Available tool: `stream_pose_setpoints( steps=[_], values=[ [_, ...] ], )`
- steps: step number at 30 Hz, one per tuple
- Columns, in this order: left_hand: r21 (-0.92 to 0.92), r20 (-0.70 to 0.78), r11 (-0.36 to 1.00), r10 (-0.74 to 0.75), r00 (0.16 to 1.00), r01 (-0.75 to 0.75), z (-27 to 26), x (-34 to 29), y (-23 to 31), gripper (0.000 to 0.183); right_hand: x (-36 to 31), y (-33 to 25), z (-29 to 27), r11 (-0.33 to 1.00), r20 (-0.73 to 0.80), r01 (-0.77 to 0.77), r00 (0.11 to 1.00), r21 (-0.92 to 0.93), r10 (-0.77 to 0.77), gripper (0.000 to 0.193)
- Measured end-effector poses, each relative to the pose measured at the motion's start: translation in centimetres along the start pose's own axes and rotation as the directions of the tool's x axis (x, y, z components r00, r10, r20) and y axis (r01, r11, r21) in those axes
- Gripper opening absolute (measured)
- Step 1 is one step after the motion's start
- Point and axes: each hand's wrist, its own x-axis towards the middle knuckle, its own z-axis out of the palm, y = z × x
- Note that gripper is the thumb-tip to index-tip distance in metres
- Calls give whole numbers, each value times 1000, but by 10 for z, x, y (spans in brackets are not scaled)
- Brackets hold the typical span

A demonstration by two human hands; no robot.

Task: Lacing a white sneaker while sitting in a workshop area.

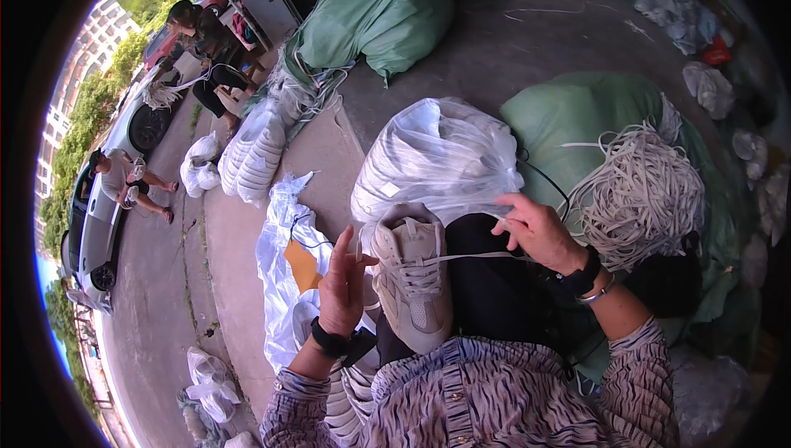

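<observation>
A beige and grey sneaker (410, 316) rests on my lap, its toe toward me and its opening away. Flat pale shoelaces (422, 275) cross its tongue through the eyelets. One lace end stretches taut to the right into my right hand (540, 234), whose fingers are closed on it. My left hand (339, 290) is just left of the shoe, index finger pointing up and thumb toward the laces. It seems to pinch the other lace end, though the grip is partly hidden. A big tangled bundle of pale shoelaces (643, 192) lies to my right.
A clear plastic bag (441, 155) of pale items stands beyond the shoe. The lace bundle lies on a green sack (568, 110); another green sack (387, 15) lies farther off. Nested pale shoes (251, 151) lie at left. Two people sit outside near parked cars (99, 217).
</observation>
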Motion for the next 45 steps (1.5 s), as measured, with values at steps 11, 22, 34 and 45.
stream_pose_setpoints(
  steps=[11, 22, 34, 45],
  values=[
    [-379, 316, 829, -303, 899, 412, 6, -9, -18, 23, 8, 11, 67, 944, 146, 193, 977, -269, -158, 9],
    [-260, -6, 956, -143, 990, 137, 18, -4, -17, 24, 14, 8, 73, 927, 21, 171, 984, -333, -174, 8],
    [-304, 283, 906, -211, 936, 296, 14, 3, -21, 23, 10, 8, 72, 889, 59, 333, 942, -315, -332, 5],
    [79, 41, 993, -94, 995, 90, 22, 10, 1, 16, 15, 9, 84, 865, 66, 330, 941, -379, -331, 9]
  ],
)
